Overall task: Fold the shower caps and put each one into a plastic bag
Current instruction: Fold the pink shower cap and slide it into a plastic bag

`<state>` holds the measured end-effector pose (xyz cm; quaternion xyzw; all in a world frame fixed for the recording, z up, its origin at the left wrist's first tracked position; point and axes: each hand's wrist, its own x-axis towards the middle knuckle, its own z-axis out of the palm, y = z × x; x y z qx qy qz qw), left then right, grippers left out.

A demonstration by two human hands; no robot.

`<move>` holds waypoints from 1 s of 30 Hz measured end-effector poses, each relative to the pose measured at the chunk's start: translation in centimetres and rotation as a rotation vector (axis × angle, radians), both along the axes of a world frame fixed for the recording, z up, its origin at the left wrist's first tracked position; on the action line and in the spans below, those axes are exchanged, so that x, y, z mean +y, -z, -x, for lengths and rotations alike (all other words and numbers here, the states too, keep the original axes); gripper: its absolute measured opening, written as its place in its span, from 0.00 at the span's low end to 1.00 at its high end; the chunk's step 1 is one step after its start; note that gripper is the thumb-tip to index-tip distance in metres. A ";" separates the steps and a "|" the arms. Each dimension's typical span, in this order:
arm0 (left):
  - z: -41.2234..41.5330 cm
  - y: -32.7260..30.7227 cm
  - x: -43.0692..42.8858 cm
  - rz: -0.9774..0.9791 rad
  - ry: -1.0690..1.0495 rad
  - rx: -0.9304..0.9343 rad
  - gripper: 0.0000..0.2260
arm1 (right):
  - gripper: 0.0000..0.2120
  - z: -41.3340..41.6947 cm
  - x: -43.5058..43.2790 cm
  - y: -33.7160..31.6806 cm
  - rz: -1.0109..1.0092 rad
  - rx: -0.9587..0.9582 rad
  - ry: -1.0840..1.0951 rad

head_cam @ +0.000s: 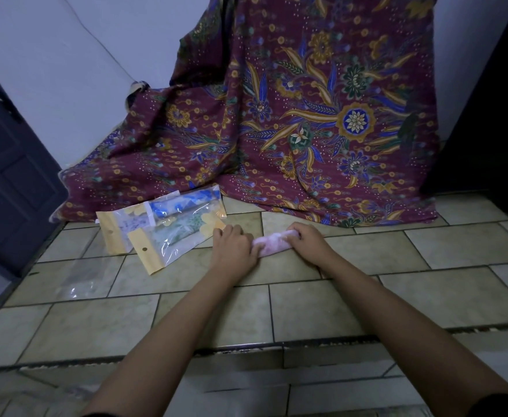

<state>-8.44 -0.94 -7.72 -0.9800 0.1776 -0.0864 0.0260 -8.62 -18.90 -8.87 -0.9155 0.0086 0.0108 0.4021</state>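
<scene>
A pink shower cap (pixel 272 243), folded into a narrow roll, lies on the tiled floor (pixel 427 293). My left hand (pixel 231 246) grips its left end and my right hand (pixel 307 237) curls over its right end. To the left lie three filled plastic bags with yellow header strips: one holding a green cap (pixel 168 239), one holding a blue cap (pixel 183 206) and one holding a pale cap (pixel 126 228). An empty clear plastic bag (pixel 76 281) lies flat on the tiles further left.
A maroon batik cloth (pixel 292 115) hangs over something behind the work spot and spills onto the floor. A dark blue door (pixel 9 176) stands at the left. A step edge (pixel 277 344) crosses the floor under my forearms.
</scene>
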 end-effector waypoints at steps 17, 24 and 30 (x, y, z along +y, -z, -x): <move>0.7 0.3 -1.2 0.051 0.080 -0.089 0.06 | 0.33 -0.9 0.8 -4.9 0.108 0.429 0.102; 0.9 0.9 0.4 0.254 0.042 0.010 0.10 | 0.23 -0.9 1.2 -5.4 0.244 0.559 0.013; 1.6 0.9 1.9 0.445 0.031 -0.024 0.08 | 0.21 -0.3 2.6 -4.9 0.328 0.570 -0.041</move>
